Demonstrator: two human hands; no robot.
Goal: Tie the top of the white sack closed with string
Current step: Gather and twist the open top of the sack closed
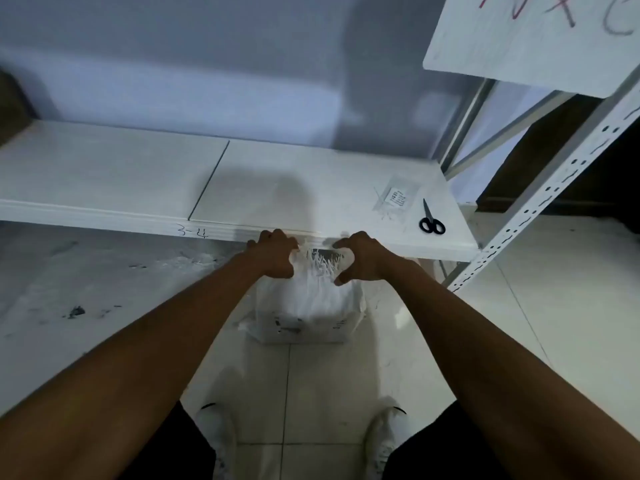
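The white sack [311,303] stands on the tiled floor [346,375], against the front edge of a low white shelf [138,174]. The left hand [275,252] grips its bunched, frayed top. The right hand [360,256] curls beside that top; whether it holds anything cannot be told. Scissors [431,220] lie on the shelf.

A storeroom: slotted metal racking [540,209] with white shelf boards [138,174] hand-numbered on the edge, tiled floor [311,393].
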